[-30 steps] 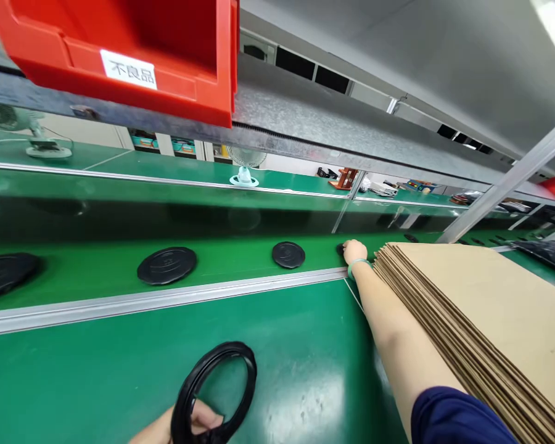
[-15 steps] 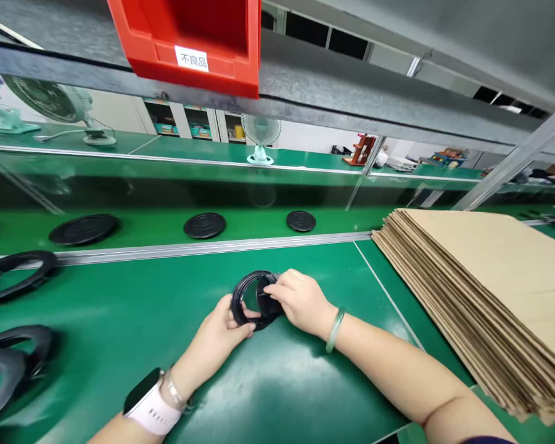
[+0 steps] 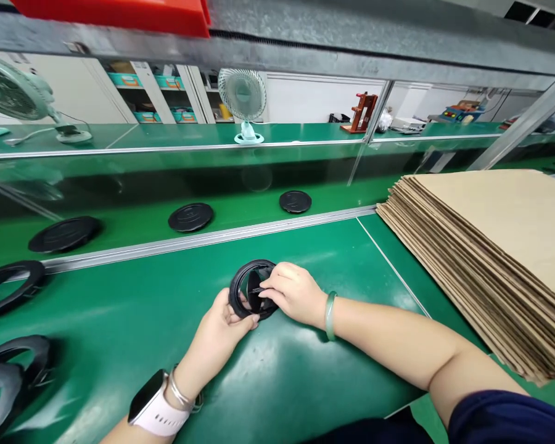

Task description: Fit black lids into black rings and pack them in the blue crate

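Over the green tabletop, my left hand (image 3: pixel 229 320) grips a black plastic ring (image 3: pixel 235 290) by its lower left side, thumb in front and fingers behind. The ring is tilted, so its opening shows. A dark, thin flap-like disc (image 3: pixel 253 291) stands across the inside of the ring. My right hand (image 3: pixel 296 294) pinches this disc at its middle from the right. The fingers of my right hand hide part of the disc and the ring's right side.
Several black rings (image 3: pixel 16 287) lie at the left. Black round discs (image 3: pixel 190 217) rest on the green strip behind a metal rail (image 3: pixel 222 235). At the right stands a stack of brown cardboard sheets (image 3: pixel 481 246). A red bin (image 3: pixel 120 15) hangs overhead; a fan (image 3: pixel 243 98) stands behind.
The camera view has shifted, and the red bin has moved up and left in the picture. Within the ring, the pinched disc has turned and shows more of its face. Both hands keep their hold.
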Action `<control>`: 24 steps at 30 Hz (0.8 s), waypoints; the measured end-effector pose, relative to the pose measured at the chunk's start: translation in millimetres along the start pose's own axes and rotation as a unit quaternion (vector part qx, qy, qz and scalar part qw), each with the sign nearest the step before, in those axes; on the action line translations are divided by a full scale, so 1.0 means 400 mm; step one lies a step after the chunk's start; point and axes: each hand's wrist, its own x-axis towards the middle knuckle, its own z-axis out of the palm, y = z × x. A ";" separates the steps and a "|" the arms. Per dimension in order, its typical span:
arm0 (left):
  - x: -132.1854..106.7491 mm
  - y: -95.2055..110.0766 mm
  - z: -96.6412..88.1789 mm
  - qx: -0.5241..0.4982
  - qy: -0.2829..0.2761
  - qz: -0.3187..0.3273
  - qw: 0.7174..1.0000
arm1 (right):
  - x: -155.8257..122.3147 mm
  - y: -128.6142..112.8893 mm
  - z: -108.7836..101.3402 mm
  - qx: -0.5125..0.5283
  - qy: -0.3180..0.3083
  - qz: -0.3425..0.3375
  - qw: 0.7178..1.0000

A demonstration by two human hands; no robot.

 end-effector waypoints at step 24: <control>-0.020 0.037 0.026 0.006 0.017 -0.020 1.000 | -0.001 0.009 0.000 -0.061 -0.002 -0.065 0.996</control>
